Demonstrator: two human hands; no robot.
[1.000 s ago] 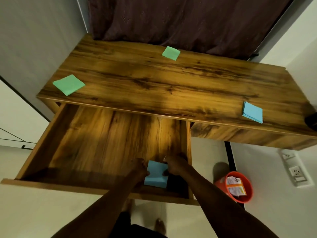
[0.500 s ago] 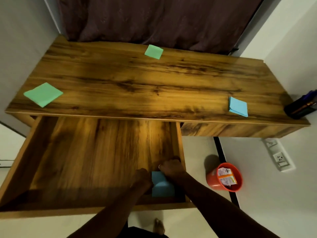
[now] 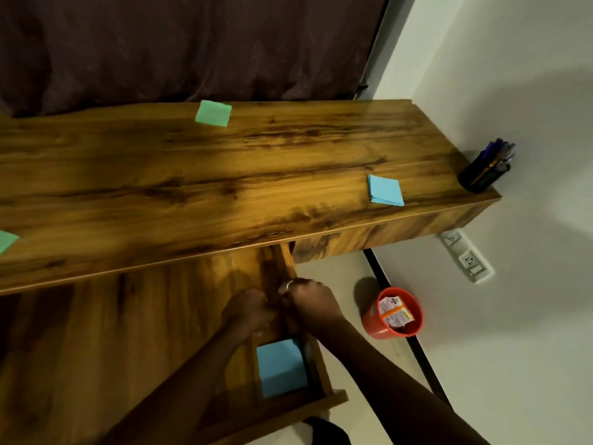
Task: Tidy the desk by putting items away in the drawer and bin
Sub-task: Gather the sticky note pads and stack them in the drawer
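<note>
drawer (image 3: 282, 411) stands pulled out from under the table (image 3: 192, 187), and a blue note pad (image 3: 280, 367) lies flat on its floor in the near right corner, close against the right wall and the front board. both hands hover over the right part of the drawer, just beyond that pad and not touching it. the left hand (image 3: 247, 311) shows its back with the fingers curled under. the right hand (image 3: 309, 300) is beside it, nearly touching, over the drawer's right wall, also curled, with a ring (image 3: 288, 285) on one finger. both are blurred, and i cannot tell whether either one grips anything.

behind the drawer, on the table top, a second blue pad (image 3: 386, 190) lies to the right of the drawer's line. a green pad (image 3: 214, 113) sits far back from the drawer, near the dark curtain (image 3: 192, 43). another green pad (image 3: 6, 240) is cut off at the left edge of the view. a dark pen holder (image 3: 483, 175) full of pens stands at the table's far right corner, well apart from the drawer.

right of the drawer, on the floor, an orange bin (image 3: 393, 313) holds a white and orange packet (image 3: 394, 311). a wall socket (image 3: 468, 258) is further right of the drawer.
</note>
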